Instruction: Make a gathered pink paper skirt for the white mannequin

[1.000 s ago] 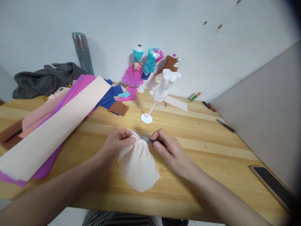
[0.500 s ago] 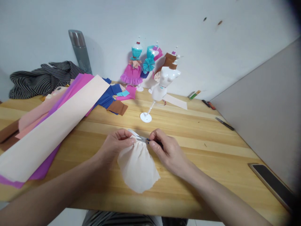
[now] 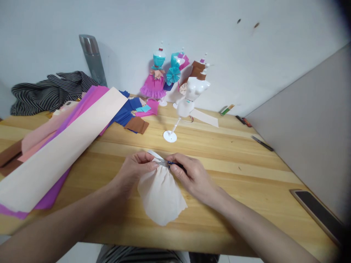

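A cream gathered piece of crepe paper (image 3: 161,199) fans out over the table like a small skirt. My left hand (image 3: 136,168) pinches its gathered top edge from the left. In my right hand (image 3: 189,171) is a small pair of scissors (image 3: 172,163) with dark blue handles. Their blades lie across the gathered top, close to my left fingertips, and a narrow white strip (image 3: 154,153) sticks up there. Beyond my hands a bare white mini dress form (image 3: 184,106) leans on its stand.
Long crepe paper sheets (image 3: 65,146) and blue and brown scraps (image 3: 137,125) lie at left. Several dressed mini forms (image 3: 155,86) stand by the wall, near a grey bottle (image 3: 94,62) and striped cloth (image 3: 52,91). A craft knife (image 3: 262,143) and a phone (image 3: 318,212) lie at right.
My right hand has shifted slightly left with the scissors, and the blades appear closer together at the gathered edge. My left hand stays nearly in place on the paper.
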`<act>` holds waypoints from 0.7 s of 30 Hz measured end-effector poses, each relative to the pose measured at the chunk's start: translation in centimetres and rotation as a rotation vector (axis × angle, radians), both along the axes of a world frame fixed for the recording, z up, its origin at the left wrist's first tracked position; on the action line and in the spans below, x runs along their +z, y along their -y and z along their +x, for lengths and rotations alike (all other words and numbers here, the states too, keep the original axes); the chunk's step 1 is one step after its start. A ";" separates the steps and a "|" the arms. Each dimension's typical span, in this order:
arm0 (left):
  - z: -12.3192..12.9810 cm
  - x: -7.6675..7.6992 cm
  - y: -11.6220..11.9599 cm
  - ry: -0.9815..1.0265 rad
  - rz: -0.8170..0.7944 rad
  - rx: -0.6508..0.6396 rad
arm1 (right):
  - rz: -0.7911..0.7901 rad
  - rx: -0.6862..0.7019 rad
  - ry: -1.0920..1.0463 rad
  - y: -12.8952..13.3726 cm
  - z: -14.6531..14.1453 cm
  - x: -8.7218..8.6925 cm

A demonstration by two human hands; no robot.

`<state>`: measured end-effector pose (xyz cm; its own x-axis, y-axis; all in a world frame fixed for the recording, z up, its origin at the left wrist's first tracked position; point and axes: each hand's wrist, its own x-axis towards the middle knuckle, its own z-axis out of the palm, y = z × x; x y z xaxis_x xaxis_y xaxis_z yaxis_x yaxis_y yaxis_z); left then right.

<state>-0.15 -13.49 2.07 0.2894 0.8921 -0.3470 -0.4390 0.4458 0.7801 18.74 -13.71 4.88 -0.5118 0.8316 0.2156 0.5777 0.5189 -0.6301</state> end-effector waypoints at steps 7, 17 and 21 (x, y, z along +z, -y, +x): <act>-0.1 0.2 0.1 0.005 -0.011 0.007 | 0.035 0.056 -0.029 -0.4 -0.2 -0.1; 0.1 0.1 0.1 0.041 -0.033 0.004 | 0.002 0.115 -0.048 -0.7 0.2 0.2; 0.1 0.0 0.2 0.037 -0.028 -0.007 | -0.007 0.106 -0.031 -0.7 0.4 0.2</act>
<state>-0.03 -13.70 2.03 0.3085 0.8801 -0.3609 -0.4638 0.4704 0.7507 19.12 -13.06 5.09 -0.5898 0.7749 0.2272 0.5003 0.5715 -0.6504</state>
